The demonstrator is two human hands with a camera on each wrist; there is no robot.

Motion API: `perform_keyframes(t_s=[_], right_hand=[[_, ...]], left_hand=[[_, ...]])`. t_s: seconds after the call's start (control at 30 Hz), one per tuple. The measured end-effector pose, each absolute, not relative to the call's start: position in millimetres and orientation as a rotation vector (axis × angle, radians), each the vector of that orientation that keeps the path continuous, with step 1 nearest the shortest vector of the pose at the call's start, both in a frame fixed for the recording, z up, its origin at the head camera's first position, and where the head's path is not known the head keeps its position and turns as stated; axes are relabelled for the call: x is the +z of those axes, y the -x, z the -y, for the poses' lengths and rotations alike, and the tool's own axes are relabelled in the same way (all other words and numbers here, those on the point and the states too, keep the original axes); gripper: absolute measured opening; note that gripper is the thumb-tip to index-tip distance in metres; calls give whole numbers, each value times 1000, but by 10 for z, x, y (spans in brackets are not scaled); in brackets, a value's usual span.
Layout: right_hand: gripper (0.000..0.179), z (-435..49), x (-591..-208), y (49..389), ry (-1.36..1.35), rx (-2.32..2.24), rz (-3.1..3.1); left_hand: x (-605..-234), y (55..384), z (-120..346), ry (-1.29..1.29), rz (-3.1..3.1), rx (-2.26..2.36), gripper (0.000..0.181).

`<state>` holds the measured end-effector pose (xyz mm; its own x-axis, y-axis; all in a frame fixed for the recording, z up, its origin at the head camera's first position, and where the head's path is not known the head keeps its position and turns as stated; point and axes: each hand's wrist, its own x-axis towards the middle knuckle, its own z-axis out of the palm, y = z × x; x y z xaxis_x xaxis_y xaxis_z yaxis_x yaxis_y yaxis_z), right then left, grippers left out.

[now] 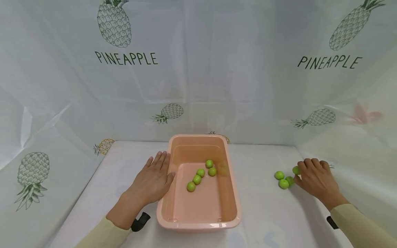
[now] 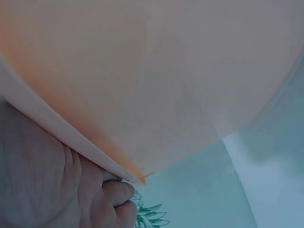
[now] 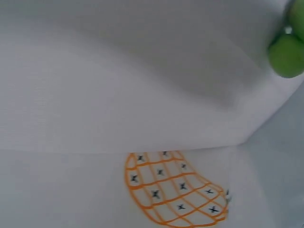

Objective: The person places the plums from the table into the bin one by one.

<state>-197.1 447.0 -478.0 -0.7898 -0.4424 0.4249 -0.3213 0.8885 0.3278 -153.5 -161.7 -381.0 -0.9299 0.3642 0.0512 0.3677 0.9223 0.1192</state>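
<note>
Green balls [image 1: 196, 179]: nine in all
Inside the pink tub [image 1: 198, 225]: five, two toward its 1 o'clock, three in a row near its middle
On the counter [image 1: 257, 199], at the tub's 3 o'clock: three
Pinched by the right hand [image 1: 319, 181]: one
Tubs: one
Dark wrist straps [image 1: 141, 221]: two
"PINEAPPLE" lettering [image 1: 126, 58]: two, at 11 and 2 o'clock from the tub

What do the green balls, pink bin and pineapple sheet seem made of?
Green balls: smooth, slight sheen; plastic or real fruit, can't tell.
Pink bin: likely plastic, glossy; inner wall faintly reflects balls.
Pineapple sheet: probably thin plastic or coated fabric, satin; creases and glare.
</note>
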Motion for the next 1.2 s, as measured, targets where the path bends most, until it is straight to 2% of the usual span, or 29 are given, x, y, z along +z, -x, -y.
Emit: perform_keyframes(t_s=[0.13, 0.3, 0.67, 0.97, 1.2], right_hand=[[83, -4238, -4627, 2101, -565, -290, 2518], [63, -3934, -4480, 2277, -628, -236, 2365], [49, -3319, -4208, 2504, -726, -207, 2197], [44, -2728, -3942, 2523, -775, -162, 2137], [38, -2170, -3747, 2410, -858, 28, 2230]], left_hand=[[-3831, 1549, 1624, 586, 3041, -202, 69], [-3850, 1551, 1630, 583, 3043, -207, 69], [-3839, 1521, 1609, 581, 3048, -210, 69], [-3833, 1529, 1600, 579, 3050, -191, 69], [-3819, 1539, 1603, 575, 3045, -190, 69]])
